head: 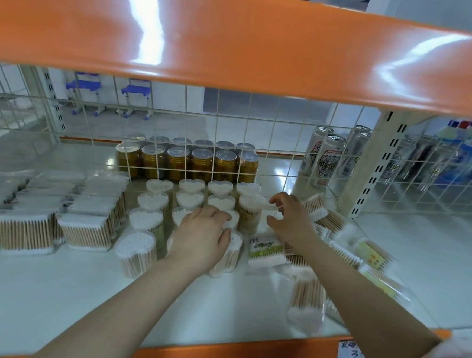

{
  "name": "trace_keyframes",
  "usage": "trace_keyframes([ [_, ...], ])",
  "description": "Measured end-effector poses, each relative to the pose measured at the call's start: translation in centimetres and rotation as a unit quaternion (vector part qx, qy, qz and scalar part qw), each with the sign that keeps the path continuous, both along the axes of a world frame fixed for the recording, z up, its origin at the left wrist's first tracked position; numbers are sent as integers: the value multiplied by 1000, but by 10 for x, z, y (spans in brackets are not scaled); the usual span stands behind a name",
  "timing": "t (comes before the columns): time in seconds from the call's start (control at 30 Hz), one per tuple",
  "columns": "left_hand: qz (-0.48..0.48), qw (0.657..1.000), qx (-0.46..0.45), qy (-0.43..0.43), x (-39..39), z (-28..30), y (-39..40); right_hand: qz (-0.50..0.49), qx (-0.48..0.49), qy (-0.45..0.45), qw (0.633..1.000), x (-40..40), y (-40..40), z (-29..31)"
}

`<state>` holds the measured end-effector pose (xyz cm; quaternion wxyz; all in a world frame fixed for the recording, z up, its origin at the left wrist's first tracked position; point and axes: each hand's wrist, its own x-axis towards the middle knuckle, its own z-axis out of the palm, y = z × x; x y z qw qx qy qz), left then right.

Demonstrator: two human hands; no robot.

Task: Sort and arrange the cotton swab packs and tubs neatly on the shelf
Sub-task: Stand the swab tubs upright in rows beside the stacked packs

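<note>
- Cotton swab tubs [157, 200] stand in rows in the middle of the white shelf [69, 299], just in front of the wire back wall [226, 140].
- Above it all runs a big shiny orange shelf edge [219, 47], and a second orange edge [229, 357] runs along the front of the shelf.
- Square clear packs of swabs [86, 231] stand in tidy rows on the left side of the shelf, with the wooden sticks upright.
- Behind the wire wall, gold cans [201, 164] stand in two rows, and tall white and red cans [326, 160] stand farther to the right.
- On the right side of the shelf, loose swab packs [345, 252] lie in a messy heap, some tilted and some flat.
- One flat pack with a green label [266, 250] lies just beside the front tubs.
- One tub lying on its side [306, 300] rests near the front edge, by the right arm.
- Left hand [202, 232] rests on top of a front tub [229, 257], with its fingers curled over the rim of the tub.
- Right hand [287, 213] hangs just to the right of the tall tub [250, 213], fingers bent and spread, holding nothing.
- Both hands are close to each other but do not touch.
</note>
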<state>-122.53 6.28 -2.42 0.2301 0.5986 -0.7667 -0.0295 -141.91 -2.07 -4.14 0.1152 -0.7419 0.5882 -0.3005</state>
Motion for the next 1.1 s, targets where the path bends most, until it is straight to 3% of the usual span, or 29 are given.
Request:
trace_keyframes([
  [0.27,1,999,-34,12,-12,2,19,93,184,99,973,-22,27,2],
  [0.5,1,999,-30,29,-11,-1,35,120,193,204,952,-21,34,2],
  [0.67,7,998,-47,40,-8,-5,44,119,165,224,953,-20,42,3],
  [0.8,10,998,-27,47,-13,-9,53,118,144,195,963,-24,54,8],
  [0.97,22,1000,3,14,-18,-9,59,133,134,76,979,-32,75,20],
  [1.1,30,1000,6,-4,-21,-8,59,144,130,37,980,-39,90,32],
])
